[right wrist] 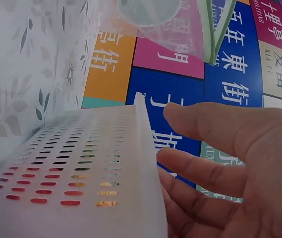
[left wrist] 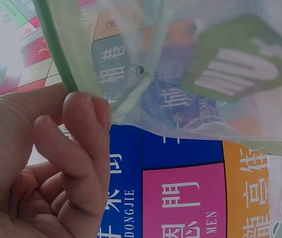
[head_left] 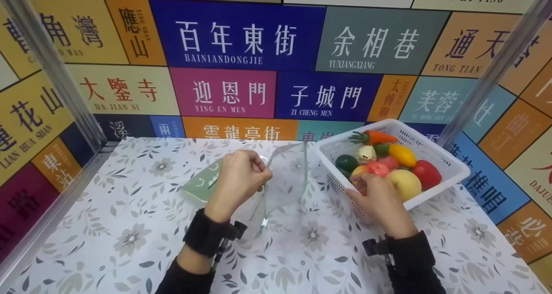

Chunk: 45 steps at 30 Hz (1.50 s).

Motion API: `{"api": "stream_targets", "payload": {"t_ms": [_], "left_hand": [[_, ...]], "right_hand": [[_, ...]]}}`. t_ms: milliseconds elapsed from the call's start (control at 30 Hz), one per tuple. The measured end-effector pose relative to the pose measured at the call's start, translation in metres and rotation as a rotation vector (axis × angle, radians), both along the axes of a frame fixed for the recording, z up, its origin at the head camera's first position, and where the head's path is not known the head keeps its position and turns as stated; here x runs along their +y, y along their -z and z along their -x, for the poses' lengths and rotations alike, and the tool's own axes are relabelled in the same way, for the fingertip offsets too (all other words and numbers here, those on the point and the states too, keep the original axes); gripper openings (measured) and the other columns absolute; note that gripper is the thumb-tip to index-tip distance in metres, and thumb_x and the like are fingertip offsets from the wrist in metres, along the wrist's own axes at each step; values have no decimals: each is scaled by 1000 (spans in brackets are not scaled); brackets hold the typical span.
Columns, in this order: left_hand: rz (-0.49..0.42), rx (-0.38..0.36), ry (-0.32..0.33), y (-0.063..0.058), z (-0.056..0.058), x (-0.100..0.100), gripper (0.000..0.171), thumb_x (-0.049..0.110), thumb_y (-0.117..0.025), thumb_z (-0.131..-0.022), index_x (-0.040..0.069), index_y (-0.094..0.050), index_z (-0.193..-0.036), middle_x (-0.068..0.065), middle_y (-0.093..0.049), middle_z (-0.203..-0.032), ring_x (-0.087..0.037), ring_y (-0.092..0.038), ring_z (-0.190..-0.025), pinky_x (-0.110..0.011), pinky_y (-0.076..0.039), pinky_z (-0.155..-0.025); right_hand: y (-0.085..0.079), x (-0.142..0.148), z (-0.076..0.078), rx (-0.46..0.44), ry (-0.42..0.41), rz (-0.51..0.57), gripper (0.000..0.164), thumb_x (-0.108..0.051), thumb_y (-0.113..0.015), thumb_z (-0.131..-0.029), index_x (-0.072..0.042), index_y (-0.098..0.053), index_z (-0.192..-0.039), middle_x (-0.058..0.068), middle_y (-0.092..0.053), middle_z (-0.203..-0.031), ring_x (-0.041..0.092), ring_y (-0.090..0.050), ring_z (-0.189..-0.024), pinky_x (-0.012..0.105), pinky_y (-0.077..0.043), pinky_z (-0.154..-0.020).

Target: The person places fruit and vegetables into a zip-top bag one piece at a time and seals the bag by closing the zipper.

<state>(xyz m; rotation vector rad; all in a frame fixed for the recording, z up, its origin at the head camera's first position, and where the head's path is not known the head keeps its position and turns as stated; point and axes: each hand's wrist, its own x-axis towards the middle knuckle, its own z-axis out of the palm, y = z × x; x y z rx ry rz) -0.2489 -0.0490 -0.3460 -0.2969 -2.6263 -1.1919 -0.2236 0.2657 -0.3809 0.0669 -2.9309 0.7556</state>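
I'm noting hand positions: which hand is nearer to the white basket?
Right. The right hand is at the left rim of the white basket; the left hand is farther left, pinching the clear bag.

it looks like a booth — sign-printed walls (head_left: pixel 237 35), corner posts (head_left: pixel 491 65), a floral-covered table (head_left: pixel 129 251).

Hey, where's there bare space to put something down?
Bare tablecloth lies left of the bag and, nearer you, between the two sleeves. Crowded: the basket, full of fruit and vegetables, the right hand at its rim. Bag and basket leave only a narrow gap.
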Motion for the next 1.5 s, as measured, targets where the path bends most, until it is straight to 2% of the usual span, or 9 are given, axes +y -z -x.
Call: {"api": "stream_targets", "payload": {"t_ms": [133, 267, 467, 833, 1000, 1067, 1233, 1333, 1500], "left_hand": [[-41, -58, 6, -1, -1, -3, 2, 13, -73, -78, 11, -72, -78, 5, -64, -53, -10, -62, -44, -27, -51, -55], [-58, -88, 3, -2, -1, -5, 4, 13, -72, -79, 10, -74, -81, 3, -65, -56, -11, -63, -45, -27, -51, -51], [-58, -72, 0, -4, -4, -7, 4, 13, -71, -81, 11, -73, -79, 2, -66, -57, -11, -63, -45, -27, -51, -49], [-48, 16, -1, -7, -10, -9, 5, 13, -70, -78, 14, -71, -74, 5, -64, -54, -7, -59, -41, -26, -47, -47], [-52, 11, 0, -8, -10, -10, 6, 13, -69, -79, 15, -71, -74, 6, -64, -55, -7, -60, -42, -26, -48, -45], [-50, 5, -3, -8, -10, -10, 6, 13, -69, -80, 15, -71, -74, 6, -64, -55, -7, -60, -42, -26, -48, -45], [-45, -7, -8, -9, -10, -11, 5, 13, -70, -80, 15, -71, -75, 5, -64, -56, -8, -60, -43, -26, -47, -45], [-41, -18, -6, -9, -10, -11, 4, 14, -70, -81, 13, -72, -78, 4, -65, -57, -8, -61, -44, -25, -47, -46], [-36, -18, 0, -9, -11, -12, 6, 15, -70, -82, 11, -72, -79, 4, -65, -59, -9, -61, -44, -25, -47, -47]], "right_hand": [[0, -2, 1, -34, 20, -4, 36, -20, -72, -92, -4, -68, -123, 15, -71, -113, 30, -62, -98, 51, -54, -93], [2, -7, -1, -19, 16, -7, 35, -17, -72, -91, -4, -69, -123, 14, -72, -112, 29, -64, -97, 49, -55, -92], [4, -26, -6, 19, -57, 12, 31, -17, -75, -89, -4, -72, -117, 11, -75, -106, 25, -66, -89, 45, -58, -87], [1, -65, -18, -26, -138, 76, 24, -18, -80, -84, -6, -75, -105, 2, -75, -89, 13, -68, -78, 33, -61, -78], [-1, -68, -20, -73, -173, 121, 26, -21, -80, -85, -8, -75, -107, 0, -75, -90, 11, -69, -79, 33, -61, -80], [-4, -62, -19, -56, -187, 123, 26, -23, -79, -86, -9, -75, -107, 0, -75, -91, 12, -69, -80, 34, -61, -80], [-17, -29, -18, -1, -100, 28, 42, -39, -78, -86, -14, -70, -120, 7, -72, -109, 20, -68, -86, 42, -58, -85], [-24, -5, -20, -26, -18, -31, 62, -56, -75, -83, -16, -65, -129, 13, -65, -123, 30, -62, -102, 52, -51, -92], [-24, 22, -21, -113, 18, -90, 93, -78, -65, -76, -10, -54, -138, 24, -53, -137, 42, -48, -122, 67, -39, -100]]}}
